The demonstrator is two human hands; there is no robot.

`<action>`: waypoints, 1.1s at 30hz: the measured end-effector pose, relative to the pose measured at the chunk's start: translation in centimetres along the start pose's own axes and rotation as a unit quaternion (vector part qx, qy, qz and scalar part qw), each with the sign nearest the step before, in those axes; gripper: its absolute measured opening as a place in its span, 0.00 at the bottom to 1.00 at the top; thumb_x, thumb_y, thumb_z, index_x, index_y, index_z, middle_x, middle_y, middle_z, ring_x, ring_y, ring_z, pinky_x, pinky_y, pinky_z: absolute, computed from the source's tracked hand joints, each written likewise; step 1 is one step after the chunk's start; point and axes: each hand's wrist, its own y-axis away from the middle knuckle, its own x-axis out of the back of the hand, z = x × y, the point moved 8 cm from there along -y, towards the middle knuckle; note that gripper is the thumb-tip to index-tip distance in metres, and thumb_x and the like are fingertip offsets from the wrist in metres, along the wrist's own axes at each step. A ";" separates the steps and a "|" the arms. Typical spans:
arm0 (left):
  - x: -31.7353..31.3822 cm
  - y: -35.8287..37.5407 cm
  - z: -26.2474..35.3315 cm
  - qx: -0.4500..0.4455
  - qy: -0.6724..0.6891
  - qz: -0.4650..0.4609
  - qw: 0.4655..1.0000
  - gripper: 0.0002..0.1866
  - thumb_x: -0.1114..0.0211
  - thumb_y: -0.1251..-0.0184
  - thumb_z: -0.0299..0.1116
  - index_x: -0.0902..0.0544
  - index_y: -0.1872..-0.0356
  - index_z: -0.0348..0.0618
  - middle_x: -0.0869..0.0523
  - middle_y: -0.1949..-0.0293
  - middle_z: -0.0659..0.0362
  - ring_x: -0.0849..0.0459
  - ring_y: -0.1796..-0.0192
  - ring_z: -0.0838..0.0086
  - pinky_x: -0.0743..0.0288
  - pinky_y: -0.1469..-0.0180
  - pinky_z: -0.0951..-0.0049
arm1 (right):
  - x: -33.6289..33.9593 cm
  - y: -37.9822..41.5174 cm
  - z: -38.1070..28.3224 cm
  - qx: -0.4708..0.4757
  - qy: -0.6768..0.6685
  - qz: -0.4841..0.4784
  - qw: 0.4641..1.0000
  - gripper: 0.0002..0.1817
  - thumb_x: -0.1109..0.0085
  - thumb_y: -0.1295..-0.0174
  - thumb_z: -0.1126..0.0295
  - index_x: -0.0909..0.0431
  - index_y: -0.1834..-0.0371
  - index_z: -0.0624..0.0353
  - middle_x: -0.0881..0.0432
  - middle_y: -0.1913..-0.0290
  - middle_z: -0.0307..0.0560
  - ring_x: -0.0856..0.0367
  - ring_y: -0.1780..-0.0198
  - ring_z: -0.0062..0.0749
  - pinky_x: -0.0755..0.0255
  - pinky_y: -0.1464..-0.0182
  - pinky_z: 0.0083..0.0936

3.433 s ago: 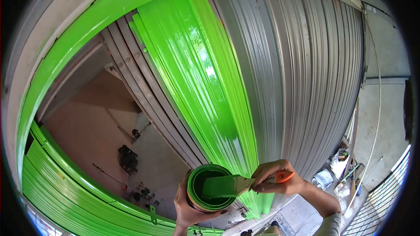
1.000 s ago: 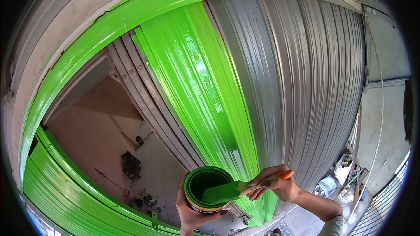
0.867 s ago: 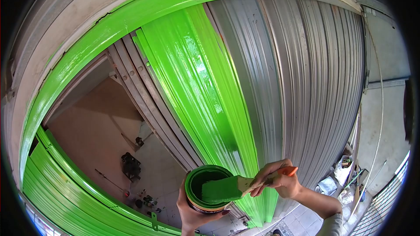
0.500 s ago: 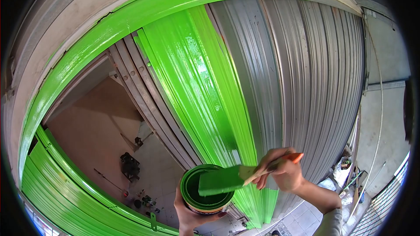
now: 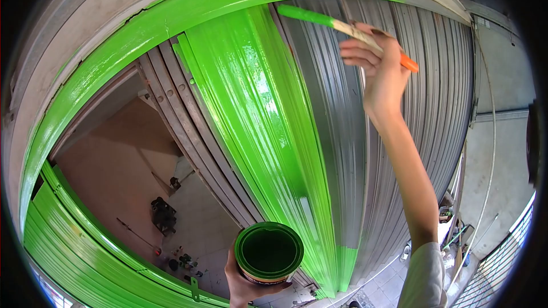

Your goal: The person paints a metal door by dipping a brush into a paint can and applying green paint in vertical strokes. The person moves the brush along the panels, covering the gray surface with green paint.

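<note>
My right hand [image 5: 381, 68] is closed around the handle of a paintbrush [image 5: 351, 31]. The handle is pale wood with an orange end, and green paint covers the bristles. Its bristle end lies at the top of a grey ribbed metal door panel [image 5: 334, 97], beside the wet green part [image 5: 245, 91]; whether it touches cannot be made out. Low in the view, my left hand [image 5: 242, 285] grips an open paint can [image 5: 269, 251] from below and the side. Dark green paint shows inside the can, and green coats its rim.
A green-painted beam [image 5: 171, 20] arches over the door. Through the opening at left, a tiled floor [image 5: 208, 217] holds a dark machine [image 5: 164, 215] and several small items. Clutter [image 5: 454, 234] and a hanging cable [image 5: 492, 137] are at right.
My right hand has lifted the paintbrush from over the can up to the top of the door panel. My left hand still holds the can, at nearly the same place.
</note>
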 end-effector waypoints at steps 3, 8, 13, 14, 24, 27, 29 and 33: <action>0.3 0.3 -0.2 0.002 -0.020 -0.004 1.000 0.55 0.12 0.79 0.44 0.29 0.41 0.31 0.15 0.50 0.48 0.13 0.49 0.62 0.18 0.44 0.62 | -1.9 -0.8 0.0 0.052 0.006 -0.010 0.999 0.18 0.52 0.34 0.67 0.19 0.58 0.73 0.15 0.69 0.57 0.14 0.71 0.37 0.20 0.67 0.27; 0.9 0.8 -0.5 -0.004 -0.061 -0.008 0.998 0.55 0.12 0.79 0.44 0.28 0.42 0.31 0.15 0.51 0.49 0.13 0.50 0.62 0.18 0.44 0.62 | -3.3 -1.0 0.7 0.070 0.007 -0.009 0.997 0.15 0.51 0.35 0.71 0.18 0.60 0.73 0.16 0.73 0.55 0.16 0.74 0.32 0.21 0.70 0.24; 1.2 0.9 -0.9 0.008 -0.073 -0.003 0.997 0.53 0.12 0.78 0.44 0.27 0.43 0.32 0.14 0.52 0.50 0.13 0.50 0.63 0.19 0.45 0.63 | -3.8 -0.8 1.0 0.080 0.008 0.012 0.997 0.14 0.48 0.32 0.68 0.18 0.62 0.72 0.17 0.76 0.52 0.18 0.77 0.28 0.23 0.73 0.21; 1.2 1.0 -1.0 0.013 -0.069 -0.002 0.998 0.53 0.12 0.78 0.44 0.27 0.43 0.32 0.14 0.52 0.50 0.13 0.50 0.63 0.19 0.45 0.63 | -4.0 -0.9 1.0 0.084 0.013 0.013 0.996 0.15 0.47 0.32 0.67 0.18 0.64 0.71 0.17 0.77 0.50 0.19 0.78 0.27 0.24 0.74 0.21; 1.5 1.1 -1.4 0.013 -0.068 -0.001 0.998 0.52 0.12 0.78 0.42 0.27 0.43 0.33 0.15 0.52 0.50 0.13 0.50 0.63 0.19 0.45 0.63 | -1.9 1.2 -0.7 0.075 0.217 -0.005 0.973 0.20 0.46 0.29 0.59 0.16 0.67 0.67 0.26 0.88 0.40 0.32 0.87 0.16 0.41 0.82 0.16; 1.3 0.9 -1.6 0.026 -0.040 -0.005 0.999 0.51 0.12 0.78 0.41 0.27 0.43 0.33 0.15 0.52 0.50 0.13 0.50 0.63 0.19 0.45 0.63 | -1.0 1.3 -1.5 0.109 0.212 0.011 0.971 0.22 0.47 0.28 0.57 0.15 0.64 0.67 0.25 0.87 0.40 0.33 0.87 0.15 0.43 0.84 0.15; 1.2 1.0 -1.7 0.030 -0.039 -0.004 0.999 0.51 0.13 0.77 0.41 0.27 0.43 0.33 0.15 0.52 0.50 0.13 0.50 0.63 0.19 0.45 0.63 | -1.6 0.9 -1.7 0.153 0.169 0.022 0.974 0.22 0.47 0.27 0.57 0.15 0.64 0.68 0.25 0.87 0.40 0.32 0.87 0.15 0.43 0.83 0.15; 1.3 1.0 -1.7 0.012 -0.065 -0.019 0.998 0.51 0.13 0.77 0.40 0.27 0.43 0.33 0.15 0.52 0.50 0.13 0.50 0.64 0.19 0.45 0.63 | -4.0 -0.2 -1.3 0.180 0.132 0.009 0.975 0.23 0.47 0.27 0.55 0.15 0.63 0.68 0.22 0.84 0.42 0.29 0.85 0.17 0.39 0.81 0.14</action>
